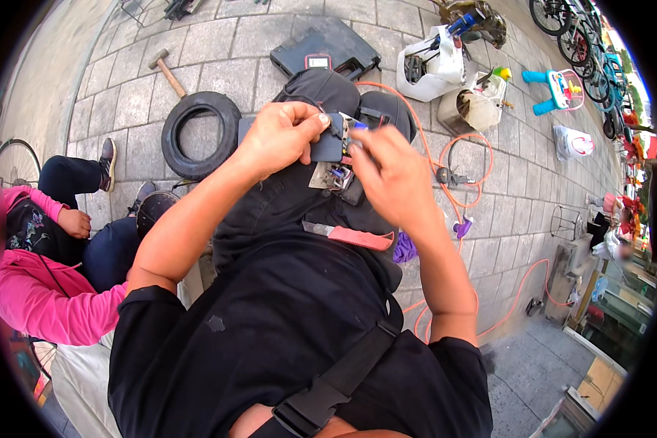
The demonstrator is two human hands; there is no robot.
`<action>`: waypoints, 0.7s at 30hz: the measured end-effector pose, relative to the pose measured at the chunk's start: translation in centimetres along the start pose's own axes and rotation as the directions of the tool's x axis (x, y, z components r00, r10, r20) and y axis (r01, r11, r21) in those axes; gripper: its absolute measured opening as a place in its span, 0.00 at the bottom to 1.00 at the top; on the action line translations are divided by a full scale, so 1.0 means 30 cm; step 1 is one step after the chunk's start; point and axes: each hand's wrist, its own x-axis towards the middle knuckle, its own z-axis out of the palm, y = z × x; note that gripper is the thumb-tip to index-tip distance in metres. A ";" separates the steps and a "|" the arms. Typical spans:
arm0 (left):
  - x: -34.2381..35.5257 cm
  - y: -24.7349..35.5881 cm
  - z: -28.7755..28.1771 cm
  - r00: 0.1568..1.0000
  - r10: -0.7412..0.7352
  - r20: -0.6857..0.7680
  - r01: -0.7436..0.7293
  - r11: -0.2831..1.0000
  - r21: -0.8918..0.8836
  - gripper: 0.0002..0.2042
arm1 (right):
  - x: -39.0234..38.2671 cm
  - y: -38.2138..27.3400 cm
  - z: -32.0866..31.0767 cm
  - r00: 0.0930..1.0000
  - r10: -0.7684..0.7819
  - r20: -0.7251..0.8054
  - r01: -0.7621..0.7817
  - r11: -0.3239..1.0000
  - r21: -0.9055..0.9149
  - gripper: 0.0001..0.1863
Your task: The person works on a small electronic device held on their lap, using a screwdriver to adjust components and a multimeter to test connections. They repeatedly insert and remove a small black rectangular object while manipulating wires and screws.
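Note:
Above my lap, my left hand is closed in a pinch, thumb and forefinger together at a small dark piece. Just under it is a flat, dark blue-grey ribbed part. My right hand curls in from the other side, its fingertips slightly blurred at the part's right edge, beside a small blue bit; what they grip cannot be made out. Below the fingers lies an opened assembly of metal and coloured small pieces. Nearer to me, a red-handled blade tool rests across my lap.
A black tyre and a wooden-handled hammer lie left on the paving. Beyond my knees is a black tool case. White cut-open containers and an orange hose are right. A person in pink sits close at left.

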 end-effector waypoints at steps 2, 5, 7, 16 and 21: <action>-0.002 0.002 -0.010 0.999 -0.006 0.031 0.006 1.000 -0.010 0.15 | 0.074 0.037 0.031 0.997 0.026 0.077 -0.032 0.997 0.075 0.13; -0.015 0.022 0.000 1.000 -0.009 0.000 0.008 0.980 -0.197 0.15 | 0.105 0.053 0.054 0.993 0.017 0.116 -0.033 0.990 0.139 0.14; -0.011 0.010 -0.009 1.000 -0.013 0.006 0.014 0.977 -0.215 0.15 | 0.102 0.058 0.070 0.997 -0.018 0.080 0.007 0.991 0.132 0.14; -0.027 0.038 -0.010 0.999 0.032 0.034 -0.034 0.996 0.077 0.15 | 0.105 0.058 0.115 0.997 -0.055 -0.057 0.064 0.984 0.169 0.09; -0.027 0.024 -0.030 0.992 0.048 0.115 -0.055 0.997 0.056 0.13 | 0.123 0.091 0.073 0.987 -0.017 0.161 -0.026 0.965 0.261 0.11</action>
